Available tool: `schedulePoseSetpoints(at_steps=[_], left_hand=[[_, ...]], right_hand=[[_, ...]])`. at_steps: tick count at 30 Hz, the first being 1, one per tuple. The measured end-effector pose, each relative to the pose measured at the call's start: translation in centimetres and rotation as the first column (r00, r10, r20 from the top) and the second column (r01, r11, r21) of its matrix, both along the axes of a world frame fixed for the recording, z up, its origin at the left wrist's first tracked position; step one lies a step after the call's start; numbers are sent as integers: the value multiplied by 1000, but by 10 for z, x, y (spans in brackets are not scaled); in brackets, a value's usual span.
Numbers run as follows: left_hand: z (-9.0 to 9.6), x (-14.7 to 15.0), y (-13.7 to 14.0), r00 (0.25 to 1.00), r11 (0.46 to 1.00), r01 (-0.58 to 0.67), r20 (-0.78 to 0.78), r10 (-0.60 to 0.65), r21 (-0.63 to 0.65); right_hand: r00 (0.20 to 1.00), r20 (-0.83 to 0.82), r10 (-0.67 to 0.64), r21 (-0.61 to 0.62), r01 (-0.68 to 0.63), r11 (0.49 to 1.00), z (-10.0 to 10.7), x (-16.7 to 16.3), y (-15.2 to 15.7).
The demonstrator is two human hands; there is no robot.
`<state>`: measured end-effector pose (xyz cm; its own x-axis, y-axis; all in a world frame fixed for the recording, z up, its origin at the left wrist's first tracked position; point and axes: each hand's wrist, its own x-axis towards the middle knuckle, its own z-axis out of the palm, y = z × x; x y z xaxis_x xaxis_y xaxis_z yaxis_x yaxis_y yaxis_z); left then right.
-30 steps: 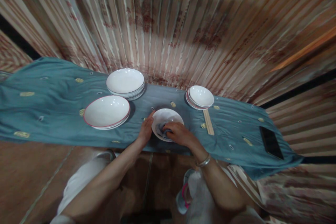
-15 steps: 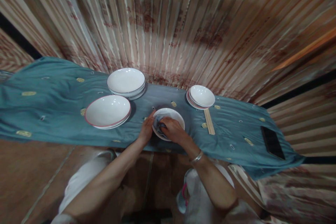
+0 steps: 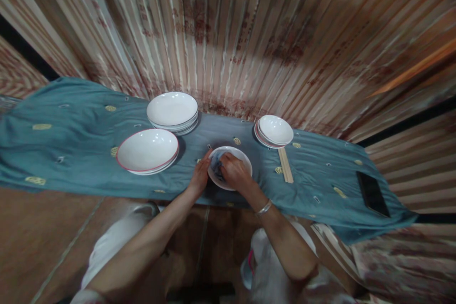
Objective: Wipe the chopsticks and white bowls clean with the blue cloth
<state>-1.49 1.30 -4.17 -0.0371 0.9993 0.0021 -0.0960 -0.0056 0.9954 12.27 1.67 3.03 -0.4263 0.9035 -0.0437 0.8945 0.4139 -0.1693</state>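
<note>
A white bowl [image 3: 245, 160] is at the front middle of the cloth-covered table. My left hand [image 3: 201, 173] grips its left rim, thumb side up, with the other fingers partly hidden along the outer wall. Inside the bowl, my right hand [image 3: 235, 171] is closed on a bluish-grey cloth [image 3: 216, 165] and presses it against the inner surface. Part of the cloth is covered by the fingers. A silver bracelet [image 3: 265, 207] circles my right wrist.
Behind and left stand a stack of white plates [image 3: 172, 107] and red-rimmed dishes [image 3: 147, 149]. Small bowls [image 3: 276, 129] are stacked at the right, with chopsticks [image 3: 285, 165] before them. A dark phone or tablet [image 3: 372, 194] lies far right. A pleated curtain [image 3: 228, 33] hangs behind the table.
My right hand has shifted slightly up inside the bowl, moving the cloth with it. My left hand keeps its hold on the rim. The whole view has drifted slightly.
</note>
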Motion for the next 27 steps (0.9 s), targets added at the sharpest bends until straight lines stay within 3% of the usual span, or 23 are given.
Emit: schedulePoseSetpoints(at_steps=[9,27], left_hand=[[-1,0,0,999,1000,9,41,-8,-13],[0,1,1,997,1000,5,77,-4,-17]], right_hand=[[997,72,-19,81,13,997,-12,6,3],[994,111,-1,73,-7,997,-12,23,-6]])
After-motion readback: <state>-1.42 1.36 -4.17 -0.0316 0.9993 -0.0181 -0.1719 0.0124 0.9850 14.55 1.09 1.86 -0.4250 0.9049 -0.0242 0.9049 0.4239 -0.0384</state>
